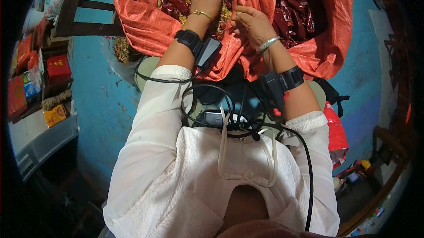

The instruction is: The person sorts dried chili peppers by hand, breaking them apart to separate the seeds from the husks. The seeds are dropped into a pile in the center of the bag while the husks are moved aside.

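Two orange-red woven sacks lie open in front of me. In the left sack [141, 3] are dark red dried chilies [176, 3] mixed with yellow seeds [182, 18]. Glossy dried chilies [293, 17] fill the right sack [338, 12]. My left hand [206, 3], with a gold bangle, is over the left sack's contents, its fingers curled in; whatever they grip is hidden. My right hand [254, 23], with a silver bangle, is at the folded cloth between the sacks. Its fingers are partly bent and apart, with nothing visible in them.
Black devices [207, 53] are strapped to both forearms, with cables [304, 149] across my lap. A dark wooden chair [92, 29] stands at the upper left. Boxes and packets [57, 68] fill a shelf at left. A red plastic bag [335, 132] lies at right on the blue floor [99, 118].
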### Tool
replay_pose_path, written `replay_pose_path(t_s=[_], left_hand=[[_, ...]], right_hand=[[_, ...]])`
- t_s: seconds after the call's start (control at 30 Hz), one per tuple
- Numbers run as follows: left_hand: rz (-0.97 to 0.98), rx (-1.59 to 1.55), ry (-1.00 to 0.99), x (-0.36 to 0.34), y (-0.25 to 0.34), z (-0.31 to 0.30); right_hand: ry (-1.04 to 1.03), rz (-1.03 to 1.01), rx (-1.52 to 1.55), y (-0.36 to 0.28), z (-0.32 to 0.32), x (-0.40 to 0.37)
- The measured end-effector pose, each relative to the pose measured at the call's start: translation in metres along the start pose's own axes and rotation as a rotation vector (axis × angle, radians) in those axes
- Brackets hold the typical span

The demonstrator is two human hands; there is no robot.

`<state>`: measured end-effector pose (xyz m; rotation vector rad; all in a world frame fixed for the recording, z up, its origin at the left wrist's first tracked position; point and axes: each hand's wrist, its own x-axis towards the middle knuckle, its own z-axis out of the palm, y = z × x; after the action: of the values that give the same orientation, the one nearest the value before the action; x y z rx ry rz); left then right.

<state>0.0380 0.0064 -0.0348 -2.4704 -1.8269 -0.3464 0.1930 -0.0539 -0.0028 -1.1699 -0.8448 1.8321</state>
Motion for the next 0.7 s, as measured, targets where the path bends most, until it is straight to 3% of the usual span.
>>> replay_pose_path(t_s=[0.2,0.27,0.3,0.37,0.4,0.5,0.7], left_hand=[[-0.058,-0.031,-0.14,-0.01,-0.004,-0.019],[-0.125,-0.358,-0.072,-0.013,-0.018,-0.006],[-0.128,-0.356,-0.074,-0.015,-0.018,-0.009],[-0.455,-1.096,-0.237,-0.015,-0.017,-0.016],[-0.507,-1.246,-0.252,-0.016,-0.017,-0.019],[-0.59,-1.526,-0.307,-0.022,-0.014,-0.028],[-0.585,-1.614,-0.335,-0.031,-0.012,-0.044]], right_hand=[[0.026,-0.011,0.06,0.002,0.005,0.008],[0.029,-0.012,0.063,0.004,0.004,0.014],[0.035,-0.008,0.064,0.005,0.006,0.014],[0.041,0.0,0.06,0.002,0.01,0.013],[0.051,0.008,0.055,0.001,0.012,0.013],[0.058,-0.019,0.031,0.002,0.016,0.015],[0.071,-0.112,-0.097,0.014,0.018,0.031]])
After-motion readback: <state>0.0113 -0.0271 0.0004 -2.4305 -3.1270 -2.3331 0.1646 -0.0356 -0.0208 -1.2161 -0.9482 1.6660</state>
